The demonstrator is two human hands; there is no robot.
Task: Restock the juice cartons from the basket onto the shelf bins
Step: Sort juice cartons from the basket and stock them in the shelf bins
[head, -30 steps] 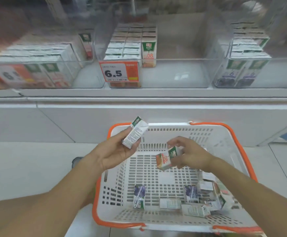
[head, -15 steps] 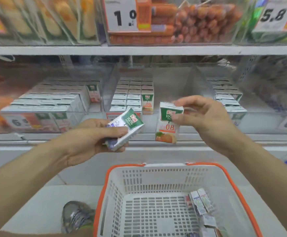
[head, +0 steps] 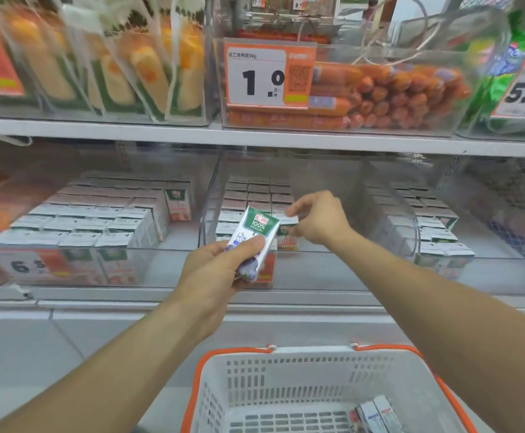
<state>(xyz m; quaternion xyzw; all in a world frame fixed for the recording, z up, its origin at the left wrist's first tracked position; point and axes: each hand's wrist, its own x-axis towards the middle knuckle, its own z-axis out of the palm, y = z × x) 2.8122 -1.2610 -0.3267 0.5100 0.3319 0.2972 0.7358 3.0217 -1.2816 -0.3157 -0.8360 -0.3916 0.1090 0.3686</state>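
Two hands [head: 211, 273], three clear shelf bins [head: 317, 257] of cartons, one basket [head: 286, 367], three price tags [head: 265, 78].

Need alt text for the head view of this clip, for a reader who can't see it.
Left hand holds a purple-and-green juice carton before the shelf while the right hand sets an orange-labelled carton into the middle clear bin. A white basket with an orange rim sits below, a few cartons left inside.

We are seeing our right hand [head: 320, 218] covering most of an orange carton [head: 287, 240]; the basket [head: 286, 382] is running off the bottom edge.
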